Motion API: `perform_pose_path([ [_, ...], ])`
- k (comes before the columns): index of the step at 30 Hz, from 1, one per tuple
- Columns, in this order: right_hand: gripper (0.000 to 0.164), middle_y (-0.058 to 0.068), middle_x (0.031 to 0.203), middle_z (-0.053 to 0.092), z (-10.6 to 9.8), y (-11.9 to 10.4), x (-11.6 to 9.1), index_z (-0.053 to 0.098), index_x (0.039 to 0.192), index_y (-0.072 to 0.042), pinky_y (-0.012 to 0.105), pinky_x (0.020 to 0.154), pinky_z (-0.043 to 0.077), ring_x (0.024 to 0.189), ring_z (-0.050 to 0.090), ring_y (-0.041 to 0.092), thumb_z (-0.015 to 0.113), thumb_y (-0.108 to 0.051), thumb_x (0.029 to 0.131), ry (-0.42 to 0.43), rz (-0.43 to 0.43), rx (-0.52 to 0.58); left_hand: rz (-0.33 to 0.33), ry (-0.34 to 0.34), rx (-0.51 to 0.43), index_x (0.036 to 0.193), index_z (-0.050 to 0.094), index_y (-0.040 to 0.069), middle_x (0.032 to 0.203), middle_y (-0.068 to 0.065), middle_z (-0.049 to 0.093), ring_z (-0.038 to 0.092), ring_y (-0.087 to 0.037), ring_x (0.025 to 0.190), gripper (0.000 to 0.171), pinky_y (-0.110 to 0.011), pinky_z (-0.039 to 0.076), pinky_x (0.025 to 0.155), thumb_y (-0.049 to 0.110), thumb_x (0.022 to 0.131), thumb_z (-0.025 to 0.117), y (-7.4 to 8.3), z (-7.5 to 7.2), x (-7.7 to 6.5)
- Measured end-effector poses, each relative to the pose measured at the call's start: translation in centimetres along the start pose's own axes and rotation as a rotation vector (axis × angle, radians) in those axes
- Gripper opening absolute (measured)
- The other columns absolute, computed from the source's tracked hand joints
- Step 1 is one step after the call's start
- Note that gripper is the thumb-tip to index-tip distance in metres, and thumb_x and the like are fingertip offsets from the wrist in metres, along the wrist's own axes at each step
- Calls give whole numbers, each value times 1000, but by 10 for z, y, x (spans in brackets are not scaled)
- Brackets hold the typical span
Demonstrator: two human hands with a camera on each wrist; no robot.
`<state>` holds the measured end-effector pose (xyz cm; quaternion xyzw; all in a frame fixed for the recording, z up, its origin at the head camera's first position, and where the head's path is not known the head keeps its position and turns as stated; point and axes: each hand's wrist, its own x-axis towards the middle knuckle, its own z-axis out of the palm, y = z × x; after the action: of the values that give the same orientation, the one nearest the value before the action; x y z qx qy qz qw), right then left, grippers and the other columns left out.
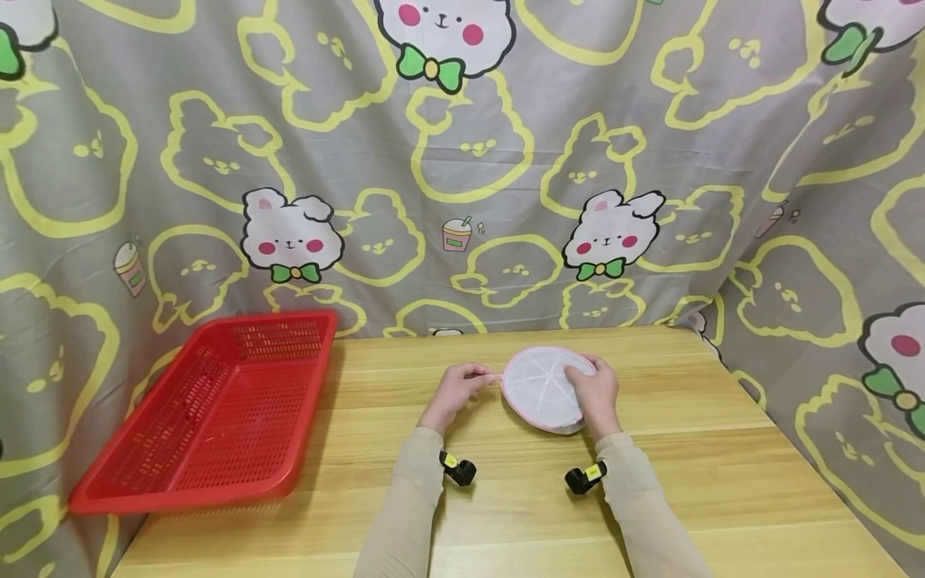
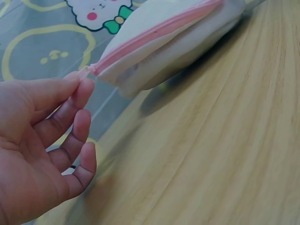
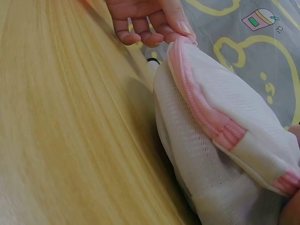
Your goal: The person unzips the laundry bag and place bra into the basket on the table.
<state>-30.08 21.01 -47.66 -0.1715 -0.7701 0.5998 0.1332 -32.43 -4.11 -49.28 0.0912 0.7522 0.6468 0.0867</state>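
Note:
A round white mesh laundry bag (image 1: 538, 389) with a pink zipper (image 3: 194, 96) round its edge is held up over the table between both hands. My left hand (image 1: 457, 393) pinches the small pull at the zipper's left end between thumb and index finger, its other fingers loosely bent, as the left wrist view shows. On the opposite side, my right hand (image 1: 596, 392) grips the bag's edge, thumb on the flat white face and fingers behind, mostly hidden. Along the side facing the right wrist camera the zipper looks closed.
A red plastic basket (image 1: 238, 417) with perforated walls stands at the table's left side. The wooden table (image 1: 520, 514) backs onto a grey curtain (image 1: 506, 185) with cartoon prints. Each wrist wears a small black camera (image 1: 587, 478).

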Motion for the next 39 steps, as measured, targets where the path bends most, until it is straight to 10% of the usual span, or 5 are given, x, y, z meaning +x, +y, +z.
perform_pose_path([
  [27, 44, 20, 131, 57, 1, -1, 0, 56, 128, 0, 42, 101, 45, 113, 53, 28, 66, -14, 87, 38, 23, -5, 11, -157, 61, 103, 73, 8, 104, -14, 73, 61, -28, 91, 19, -30, 51, 69, 22, 91, 69, 0, -6, -4],
  [39, 46, 22, 132, 55, -3, -3, 0, 54, 130, 2, 42, 104, 43, 115, 53, 30, 65, -13, 87, 34, 25, 15, 6, -249, 99, 100, 73, 6, 94, 3, 70, 61, -28, 93, 17, -28, 49, 68, 19, 90, 69, 4, -4, -5],
])
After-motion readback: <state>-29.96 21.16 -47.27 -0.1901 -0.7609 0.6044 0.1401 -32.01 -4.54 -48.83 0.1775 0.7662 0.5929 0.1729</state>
